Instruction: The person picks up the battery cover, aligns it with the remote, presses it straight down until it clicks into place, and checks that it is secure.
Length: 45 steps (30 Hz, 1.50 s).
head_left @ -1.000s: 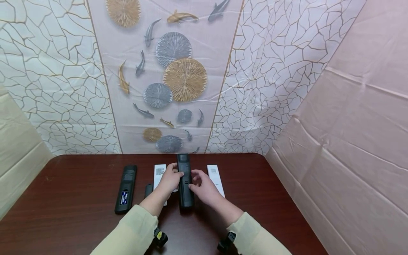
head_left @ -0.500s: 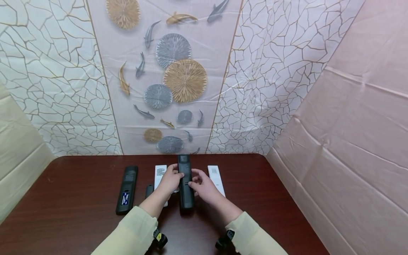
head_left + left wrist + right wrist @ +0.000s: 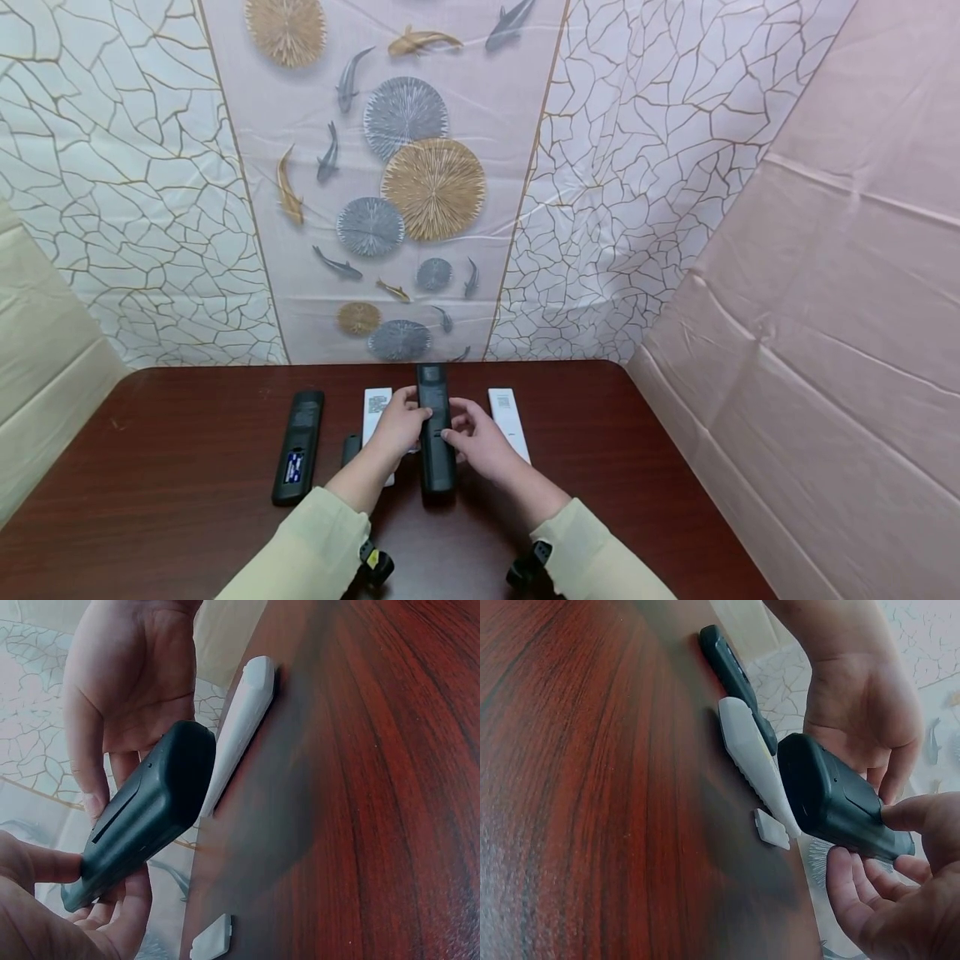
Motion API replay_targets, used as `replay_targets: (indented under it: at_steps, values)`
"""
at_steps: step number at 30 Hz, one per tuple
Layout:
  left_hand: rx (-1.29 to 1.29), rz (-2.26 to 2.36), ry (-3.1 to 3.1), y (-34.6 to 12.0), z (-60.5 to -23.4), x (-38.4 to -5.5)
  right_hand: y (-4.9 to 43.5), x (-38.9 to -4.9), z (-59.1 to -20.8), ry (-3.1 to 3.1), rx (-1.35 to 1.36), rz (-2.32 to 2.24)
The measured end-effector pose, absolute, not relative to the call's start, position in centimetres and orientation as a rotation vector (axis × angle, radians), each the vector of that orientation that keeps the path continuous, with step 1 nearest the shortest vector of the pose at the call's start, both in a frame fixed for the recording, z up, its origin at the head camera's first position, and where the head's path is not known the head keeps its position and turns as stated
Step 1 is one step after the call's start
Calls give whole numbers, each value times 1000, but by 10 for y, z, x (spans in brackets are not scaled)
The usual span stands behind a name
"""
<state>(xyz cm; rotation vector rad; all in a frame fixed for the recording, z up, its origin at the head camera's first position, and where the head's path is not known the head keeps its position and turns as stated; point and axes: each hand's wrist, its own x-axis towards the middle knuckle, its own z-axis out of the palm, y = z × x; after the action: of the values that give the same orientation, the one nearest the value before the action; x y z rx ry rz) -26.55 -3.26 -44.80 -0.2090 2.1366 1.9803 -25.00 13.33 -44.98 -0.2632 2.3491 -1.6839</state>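
A black remote control is held up over the table with its back side uppermost and its battery cover in place. My left hand grips it from the left, thumb on the back. From the right, my right hand holds it, with the thumb on the cover area and the fingers curled along the side and underneath. In the left wrist view the remote's thick end points toward the camera, above the tabletop. The right wrist view shows both thumbs near the seam of the battery cover.
Left on the table lies another black remote, its compartment uncovered with batteries showing. A small black cover sits beside a white remote, partly hidden by my left arm. Another white remote lies right; a small white cover lies between.
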Motion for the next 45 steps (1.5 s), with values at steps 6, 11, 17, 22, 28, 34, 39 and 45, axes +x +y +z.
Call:
replay_targets:
  at_steps: [6, 11, 17, 22, 28, 34, 39, 45]
  values:
    - [-220, 1982, 2148, -33, -447, -265, 134, -252, -451, 2381, -278, -1651]
    - [-234, 1991, 2143, -33, -446, -264, 135, -253, -454, 2388, -288, -1640]
    - [-209, 2002, 2119, -35, -444, -262, 134, -253, -454, 2378, -297, -1669]
    - [-191, 2008, 2092, -36, -444, -261, 134, -253, -456, 2368, -304, -1700]
    - [-189, 2014, 2083, -35, -444, -259, 134, -243, -441, 2353, -283, -1717]
    - [-151, 2007, 2053, -34, -447, -262, 138, -254, -453, 2319, -231, -1742]
    - [-91, 1997, 2070, -31, -452, -265, 143, -260, -464, 2332, -225, -1747]
    - [-51, 2000, 2062, -29, -454, -264, 146, -258, -463, 2342, -239, -1750]
